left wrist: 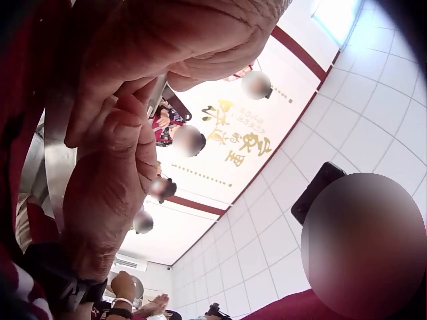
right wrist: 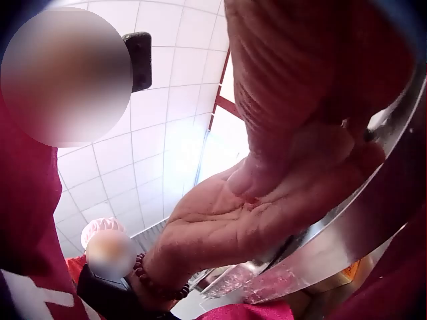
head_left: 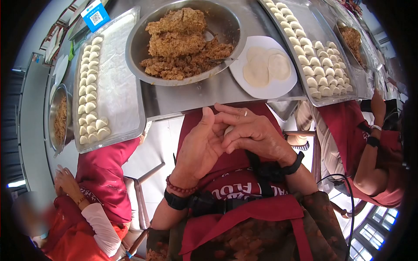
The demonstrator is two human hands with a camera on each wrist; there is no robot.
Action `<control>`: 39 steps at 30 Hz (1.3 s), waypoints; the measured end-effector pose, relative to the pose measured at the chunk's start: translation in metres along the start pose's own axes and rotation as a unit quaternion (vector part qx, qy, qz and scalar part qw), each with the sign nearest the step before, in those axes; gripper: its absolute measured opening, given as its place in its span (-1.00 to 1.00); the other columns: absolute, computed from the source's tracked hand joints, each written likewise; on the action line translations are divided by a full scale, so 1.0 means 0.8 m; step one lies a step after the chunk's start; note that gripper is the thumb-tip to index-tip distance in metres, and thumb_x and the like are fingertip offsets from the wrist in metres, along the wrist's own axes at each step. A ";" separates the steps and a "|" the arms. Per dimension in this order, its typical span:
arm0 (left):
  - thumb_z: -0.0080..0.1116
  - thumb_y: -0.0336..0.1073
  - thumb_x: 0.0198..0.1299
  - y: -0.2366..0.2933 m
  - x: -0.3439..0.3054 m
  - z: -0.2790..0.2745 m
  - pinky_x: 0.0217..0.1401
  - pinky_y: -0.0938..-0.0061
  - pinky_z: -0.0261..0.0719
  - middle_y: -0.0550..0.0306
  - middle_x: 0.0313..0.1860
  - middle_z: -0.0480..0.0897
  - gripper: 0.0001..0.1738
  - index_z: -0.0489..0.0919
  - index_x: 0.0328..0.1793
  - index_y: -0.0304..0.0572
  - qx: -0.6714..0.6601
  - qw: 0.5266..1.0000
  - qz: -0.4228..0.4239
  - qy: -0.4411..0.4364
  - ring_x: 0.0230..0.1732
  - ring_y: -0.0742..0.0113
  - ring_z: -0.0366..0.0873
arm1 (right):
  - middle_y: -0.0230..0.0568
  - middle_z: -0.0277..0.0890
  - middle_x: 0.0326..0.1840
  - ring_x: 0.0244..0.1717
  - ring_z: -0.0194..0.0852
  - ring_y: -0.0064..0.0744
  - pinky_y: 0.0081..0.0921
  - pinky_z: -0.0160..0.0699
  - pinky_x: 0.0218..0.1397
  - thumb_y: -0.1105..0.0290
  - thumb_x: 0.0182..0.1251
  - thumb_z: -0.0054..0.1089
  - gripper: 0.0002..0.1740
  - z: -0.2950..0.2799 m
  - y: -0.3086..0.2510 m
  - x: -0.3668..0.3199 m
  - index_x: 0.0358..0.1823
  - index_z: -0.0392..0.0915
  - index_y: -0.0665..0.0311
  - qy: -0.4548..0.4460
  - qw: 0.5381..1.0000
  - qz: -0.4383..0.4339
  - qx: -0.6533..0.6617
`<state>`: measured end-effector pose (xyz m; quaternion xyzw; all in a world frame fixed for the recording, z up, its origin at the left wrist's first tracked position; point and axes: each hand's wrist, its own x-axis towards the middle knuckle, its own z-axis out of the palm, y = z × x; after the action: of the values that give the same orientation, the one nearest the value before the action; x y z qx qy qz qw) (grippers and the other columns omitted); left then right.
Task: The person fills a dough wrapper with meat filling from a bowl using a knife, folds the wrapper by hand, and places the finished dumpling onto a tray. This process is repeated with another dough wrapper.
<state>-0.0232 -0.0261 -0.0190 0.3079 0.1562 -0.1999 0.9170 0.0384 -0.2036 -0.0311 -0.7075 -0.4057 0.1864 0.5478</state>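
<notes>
In the head view my two hands meet in front of the apron, below the table edge. My left hand (head_left: 201, 141), palm turned inward and thumb up, wears a beaded bracelet (head_left: 180, 187). Across it lies my right hand (head_left: 259, 135), back upward, with a ring on one finger. The right thumb presses near the left palm in the right wrist view. A small pale patch shows between the fingers, but I cannot tell whether it is dough. Beyond the hands, round dough wrappers (head_left: 278, 66) overlap on a white plate (head_left: 244, 82).
A steel bowl (head_left: 133, 65) of brown filling (head_left: 174, 45) with a spoon (head_left: 224, 59) stands at the table edge. Trays of dumplings flank it: left tray (head_left: 124, 87), right tray (head_left: 311, 17). People sit close on both sides. A blue QR sign (head_left: 95, 15) stands at upper left.
</notes>
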 end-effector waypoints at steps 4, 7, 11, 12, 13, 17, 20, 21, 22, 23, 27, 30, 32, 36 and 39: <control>-0.55 0.19 0.58 0.001 -0.001 0.003 0.24 0.26 0.56 -0.16 0.24 0.55 -0.23 0.39 0.35 -0.40 -0.036 0.999 -0.003 0.020 0.25 0.11 0.53 | -0.25 0.59 0.30 0.54 0.22 -0.05 -0.19 0.21 0.51 0.39 0.11 0.46 -0.82 -0.003 -0.014 0.004 -0.23 0.76 0.15 0.025 0.997 0.048 0.051; -0.55 0.20 0.58 0.000 0.001 -0.005 0.26 0.26 0.56 -0.16 0.25 0.55 -0.21 0.38 0.35 -0.43 -0.035 0.999 -0.010 -0.004 0.24 0.11 0.54 | -0.22 0.58 0.30 0.53 0.23 -0.06 -0.20 0.23 0.50 0.39 0.11 0.46 -0.78 -0.002 -0.001 -0.002 -0.17 0.77 0.15 0.026 0.996 0.043 0.071; -0.55 0.20 0.58 -0.003 0.003 -0.012 0.30 0.25 0.53 -0.17 0.25 0.56 -0.19 0.38 0.35 -0.47 -0.036 0.999 -0.007 -0.030 0.24 0.11 0.55 | -0.17 0.59 0.29 0.52 0.26 -0.08 -0.21 0.24 0.50 0.38 0.12 0.46 -0.76 0.000 0.003 -0.006 -0.14 0.77 0.15 0.043 0.995 0.044 0.084; -0.55 0.21 0.57 -0.003 0.003 -0.009 0.31 0.26 0.52 -0.18 0.25 0.56 -0.18 0.38 0.35 -0.48 -0.033 0.999 -0.005 -0.023 0.24 0.12 0.55 | -0.16 0.59 0.28 0.52 0.26 -0.08 -0.21 0.24 0.50 0.38 0.13 0.46 -0.76 0.001 0.003 -0.006 -0.14 0.77 0.15 0.046 0.995 0.046 0.080; -0.55 0.21 0.57 -0.002 0.003 -0.005 0.32 0.26 0.52 -0.18 0.25 0.56 -0.18 0.38 0.35 -0.49 -0.030 0.999 -0.003 -0.015 0.24 0.12 0.55 | -0.15 0.60 0.27 0.51 0.27 -0.10 -0.22 0.25 0.49 0.39 0.13 0.46 -0.77 0.001 -0.001 -0.004 -0.14 0.77 0.15 0.058 0.992 0.053 0.099; -0.55 0.24 0.56 0.002 0.001 -0.005 0.36 0.25 0.49 -0.19 0.26 0.55 -0.14 0.37 0.37 -0.53 -0.040 0.999 -0.007 -0.032 0.27 0.11 0.53 | -0.11 0.62 0.24 0.48 0.32 -0.14 -0.25 0.30 0.47 0.43 0.15 0.45 -0.78 0.002 -0.006 -0.002 -0.14 0.77 0.18 0.103 0.984 0.055 0.136; -0.55 0.25 0.55 0.001 0.003 -0.007 0.40 0.23 0.46 -0.20 0.28 0.55 -0.12 0.37 0.37 -0.55 -0.072 0.997 0.008 -0.020 0.30 0.10 0.51 | -0.10 0.60 0.25 0.46 0.36 -0.14 -0.28 0.34 0.45 0.46 0.17 0.42 -0.75 0.004 0.006 -0.005 -0.08 0.75 0.20 0.114 0.982 0.028 0.150; -0.55 0.25 0.56 0.001 0.003 -0.004 0.41 0.23 0.45 -0.20 0.28 0.54 -0.12 0.38 0.36 -0.55 -0.084 0.996 0.011 -0.026 0.31 0.09 0.51 | -0.10 0.60 0.26 0.46 0.36 -0.14 -0.29 0.35 0.44 0.47 0.18 0.41 -0.74 0.004 0.008 -0.006 -0.06 0.75 0.20 0.114 0.981 0.019 0.157; -0.54 0.24 0.56 0.001 0.004 -0.001 0.42 0.22 0.44 -0.20 0.28 0.54 -0.13 0.39 0.36 -0.55 -0.096 0.995 0.014 -0.033 0.32 0.09 0.50 | -0.10 0.60 0.26 0.45 0.37 -0.14 -0.30 0.36 0.43 0.48 0.19 0.40 -0.74 0.003 0.009 -0.007 -0.06 0.74 0.21 0.116 0.982 0.017 0.148; -0.54 0.23 0.56 0.000 0.004 0.002 0.43 0.21 0.43 -0.21 0.29 0.54 -0.13 0.40 0.35 -0.55 -0.108 0.993 0.018 -0.039 0.33 0.08 0.49 | -0.11 0.60 0.26 0.45 0.38 -0.14 -0.31 0.38 0.42 0.49 0.20 0.39 -0.75 0.002 0.010 -0.006 -0.06 0.74 0.21 0.117 0.983 0.014 0.140; -0.51 0.22 0.57 -0.002 0.007 0.002 0.45 0.19 0.41 -0.19 0.30 0.53 -0.15 0.40 0.36 -0.55 -0.117 0.992 0.030 -0.027 0.35 0.07 0.48 | -0.10 0.58 0.26 0.50 0.29 -0.10 -0.23 0.28 0.49 0.54 0.17 0.37 -0.77 -0.003 -0.004 -0.003 -0.12 0.73 0.29 0.125 0.986 0.028 0.108; -0.49 0.22 0.57 0.001 0.007 0.004 0.44 0.19 0.41 -0.18 0.30 0.54 -0.16 0.41 0.37 -0.53 -0.115 0.991 0.049 -0.052 0.36 0.08 0.47 | -0.11 0.60 0.24 0.49 0.31 -0.09 -0.24 0.27 0.49 0.58 0.17 0.35 -0.80 -0.003 -0.006 -0.002 -0.15 0.73 0.30 0.150 0.980 0.032 0.129; -0.48 0.21 0.57 -0.002 0.010 -0.002 0.44 0.19 0.42 -0.17 0.30 0.55 -0.17 0.41 0.37 -0.52 -0.128 0.988 0.058 -0.062 0.36 0.08 0.46 | -0.11 0.63 0.20 0.43 0.40 -0.14 -0.30 0.38 0.41 0.52 0.20 0.37 -0.84 -0.002 0.001 -0.002 -0.17 0.74 0.27 0.161 0.977 0.014 0.136; -0.46 0.21 0.57 -0.008 0.018 0.006 0.44 0.17 0.41 -0.17 0.29 0.56 -0.18 0.42 0.37 -0.51 -0.106 0.990 0.068 -0.060 0.36 0.07 0.47 | -0.14 0.67 0.13 0.37 0.48 -0.13 -0.36 0.48 0.33 0.49 0.21 0.39 -0.86 -0.002 0.000 -0.004 -0.20 0.74 0.24 0.194 0.973 0.032 0.122; -0.45 0.21 0.56 -0.008 0.018 0.004 0.45 0.13 0.39 -0.18 0.29 0.55 -0.18 0.40 0.38 -0.51 -0.071 0.994 0.069 -0.037 0.37 0.05 0.45 | -0.25 0.70 0.02 0.25 0.57 -0.09 -0.29 0.48 0.35 0.40 0.25 0.37 -0.89 -0.011 -0.001 -0.001 -0.20 0.73 0.15 0.178 0.984 0.004 0.028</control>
<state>-0.0132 -0.0367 -0.0253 0.2443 0.1143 -0.1358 0.9533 0.0440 -0.2092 -0.0275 -0.7154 -0.2932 0.0708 0.6302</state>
